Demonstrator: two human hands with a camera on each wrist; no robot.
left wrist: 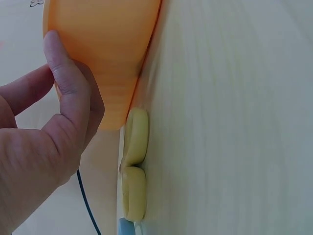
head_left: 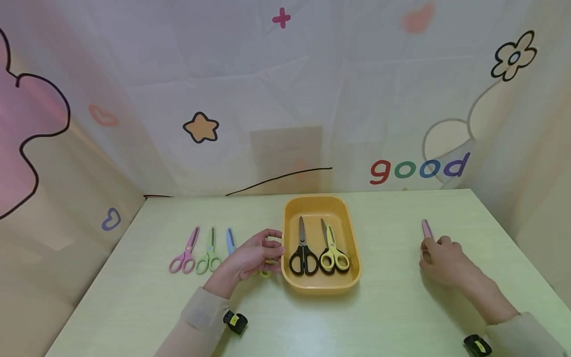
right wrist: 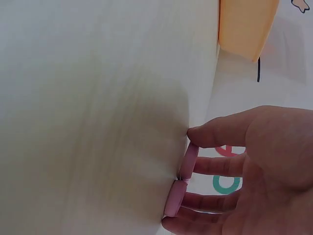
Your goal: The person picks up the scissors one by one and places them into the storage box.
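Note:
My left hand (head_left: 250,255) holds the left rim of a yellow-orange tray (head_left: 321,288) between thumb and fingers. Inside the tray lie black-handled scissors (head_left: 305,258) and, to their right, yellow scissors (head_left: 331,243) on top of a second black pair. Far to the right, my right hand (head_left: 450,263) grips pink scissors (head_left: 427,228) by the handles; their blade end points away from me. The right wrist view shows the pink handles (right wrist: 190,160) between thumb and fingers, low at the tabletop. Yellow scissors handles (left wrist: 136,142) lie beneath my left hand, mostly hidden in the head view.
Left of the tray, pink scissors (head_left: 189,252), green scissors (head_left: 211,253) and partly covered blue scissors (head_left: 230,239) lie in a row on the pale table (head_left: 383,317). A printed curtain (head_left: 285,99) hangs behind the table and along its sides.

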